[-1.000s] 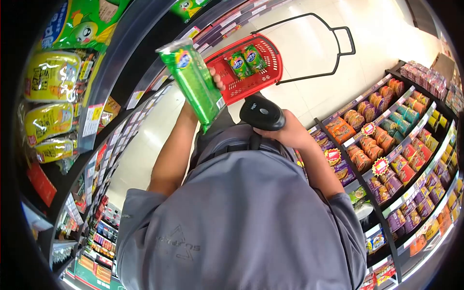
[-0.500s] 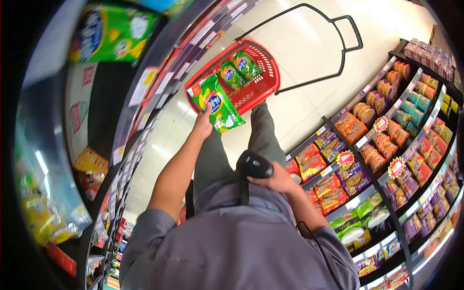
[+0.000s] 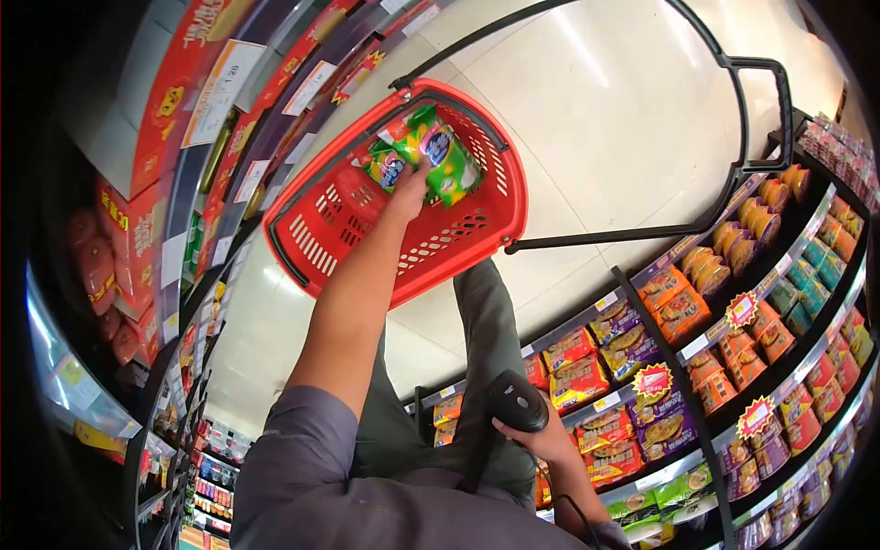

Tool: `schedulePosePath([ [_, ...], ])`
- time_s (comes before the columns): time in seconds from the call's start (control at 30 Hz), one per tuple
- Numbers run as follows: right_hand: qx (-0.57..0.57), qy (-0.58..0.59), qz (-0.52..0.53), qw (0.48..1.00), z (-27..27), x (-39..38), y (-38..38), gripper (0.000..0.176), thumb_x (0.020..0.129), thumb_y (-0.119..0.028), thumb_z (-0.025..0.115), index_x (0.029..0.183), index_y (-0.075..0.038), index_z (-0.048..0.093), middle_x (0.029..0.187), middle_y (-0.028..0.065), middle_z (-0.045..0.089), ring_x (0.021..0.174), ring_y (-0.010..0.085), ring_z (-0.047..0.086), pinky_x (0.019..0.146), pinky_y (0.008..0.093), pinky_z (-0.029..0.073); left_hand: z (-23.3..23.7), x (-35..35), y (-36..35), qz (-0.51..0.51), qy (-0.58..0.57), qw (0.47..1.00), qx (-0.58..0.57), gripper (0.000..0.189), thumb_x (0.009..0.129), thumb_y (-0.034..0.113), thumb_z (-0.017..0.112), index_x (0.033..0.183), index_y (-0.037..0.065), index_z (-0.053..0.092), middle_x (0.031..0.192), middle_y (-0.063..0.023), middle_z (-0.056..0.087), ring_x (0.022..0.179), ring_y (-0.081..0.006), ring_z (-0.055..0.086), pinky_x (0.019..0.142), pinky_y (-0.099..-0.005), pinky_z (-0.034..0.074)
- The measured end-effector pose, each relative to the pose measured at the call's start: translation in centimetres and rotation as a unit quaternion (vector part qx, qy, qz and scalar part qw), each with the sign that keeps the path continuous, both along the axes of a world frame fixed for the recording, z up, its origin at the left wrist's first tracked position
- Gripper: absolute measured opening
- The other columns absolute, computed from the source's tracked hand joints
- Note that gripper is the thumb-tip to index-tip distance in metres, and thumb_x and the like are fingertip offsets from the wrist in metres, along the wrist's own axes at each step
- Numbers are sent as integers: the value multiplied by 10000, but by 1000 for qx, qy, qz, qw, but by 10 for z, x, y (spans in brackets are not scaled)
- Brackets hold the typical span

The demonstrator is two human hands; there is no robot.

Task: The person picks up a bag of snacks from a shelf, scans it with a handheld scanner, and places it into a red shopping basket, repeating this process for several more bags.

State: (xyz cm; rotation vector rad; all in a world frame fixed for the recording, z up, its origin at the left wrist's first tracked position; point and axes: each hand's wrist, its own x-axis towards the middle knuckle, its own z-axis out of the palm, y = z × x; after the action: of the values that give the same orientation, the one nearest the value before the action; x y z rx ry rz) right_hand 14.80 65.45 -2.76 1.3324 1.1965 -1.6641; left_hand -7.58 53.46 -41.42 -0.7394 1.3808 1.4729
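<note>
My left hand (image 3: 410, 188) reaches into a red shopping basket (image 3: 307, 192) and grips a green snack bag (image 3: 449, 167) by its lower left edge. Another green bag (image 3: 385, 167) lies in the basket beside it, partly covered by the held one. My right hand (image 3: 543, 434) is wrapped round a black handheld scanner (image 3: 516, 401), held low in front of my right thigh. A dark cable hangs from the scanner.
The basket's long black handle (image 3: 596, 238) stretches over the pale floor (image 3: 568, 119) to the upper right. Shelves with price labels (image 3: 220, 92) rise on the left. On the right, shelves hold orange, red and purple packets (image 3: 665, 431).
My left hand has carried the green bag from over the basket's near edge down inside it. The basket appears larger and nearer. The scanner has moved lower and to the right.
</note>
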Motion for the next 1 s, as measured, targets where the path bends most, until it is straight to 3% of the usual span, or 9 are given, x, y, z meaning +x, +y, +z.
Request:
schedulePosePath([
  [0.07, -5, -4, 9, 1000, 2, 3, 0, 304, 726, -54, 772, 974, -38, 597, 718, -3, 605, 606, 80, 568, 559, 244, 448, -2, -4, 4, -88, -28, 990, -105, 645, 928, 470, 512, 1421, 116, 295, 1360, -108, 438, 1143, -230, 498, 958, -400, 392],
  [0.23, -61, -15, 57, 996, 32, -14, 3, 364, 739, -150, 777, 1046, -17, 634, 897, 33, 672, 797, 97, 597, 734, 269, 483, 55, 25, -23, -80, -33, 995, 58, 544, 911, 497, 520, 1312, 138, 441, 1322, -90, 499, 1153, -225, 491, 959, -417, 389],
  [0.4, -5, 41, 60, 997, 80, -19, -3, 229, 731, -162, 785, 872, -39, 653, 693, -8, 623, 590, 67, 537, 541, 245, 434, 190, 64, -62, -82, -83, 992, 49, 468, 936, 447, 503, 1233, 84, 504, 1153, -91, 606, 1088, -189, 562, 879, -383, 452],
  [0.53, 24, 99, 62, 993, 136, -40, -2, 208, 728, -176, 779, 770, -47, 621, 597, -20, 558, 499, 63, 474, 466, 250, 369, 318, 57, -88, -118, 8, 993, 23, 399, 960, 381, 494, 1201, 66, 540, 1074, -72, 624, 998, -156, 593, 838, -313, 475],
  [0.63, 45, 170, 55, 983, 168, -54, -2, 212, 721, -174, 776, 748, -42, 612, 594, -19, 553, 509, 69, 477, 478, 255, 370, 406, 33, -106, -85, 180, 979, 40, 255, 968, 238, 506, 1094, 27, 576, 987, -76, 643, 876, -136, 619, 752, -257, 489],
  [0.7, 60, 204, 54, 976, 194, -68, -4, 193, 723, -168, 764, 749, -43, 619, 585, -21, 549, 524, 71, 487, 494, 257, 379, 458, -7, -121, -40, 309, 948, 62, 283, 957, 246, 531, 1125, 20, 564, 951, -45, 631, 890, -123, 608, 811, -277, 488],
  [0.8, 91, 242, 101, 961, 220, -81, -8, 129, 743, -99, 723, 746, -57, 601, 608, 0, 565, 553, 95, 519, 535, 260, 398, 533, -98, -142, 20, 459, 877, -143, 342, 923, 313, 595, 1065, 3, 583, 957, -53, 643, 910, -115, 586, 813, -274, 459],
  [0.87, 104, 262, 99, 954, 228, -84, -18, 125, 745, -93, 720, 745, -56, 600, 608, -1, 564, 552, 93, 516, 536, 260, 398, 554, -150, -152, 121, 557, 795, -208, 336, 899, 301, 614, 1060, 7, 597, 905, -43, 657, 833, -141, 592, 793, -268, 449],
  [1.0, 121, 299, 103, 941, 252, -85, -37, 107, 748, -74, 712, 758, -50, 608, 620, -2, 569, 555, 87, 512, 539, 261, 401, 475, -246, -171, 153, 467, 835, -246, 344, 902, 173, 601, 1195, 7, 529, 1144, -81, 605, 1042, -171, 560, 936, -316, 423],
])
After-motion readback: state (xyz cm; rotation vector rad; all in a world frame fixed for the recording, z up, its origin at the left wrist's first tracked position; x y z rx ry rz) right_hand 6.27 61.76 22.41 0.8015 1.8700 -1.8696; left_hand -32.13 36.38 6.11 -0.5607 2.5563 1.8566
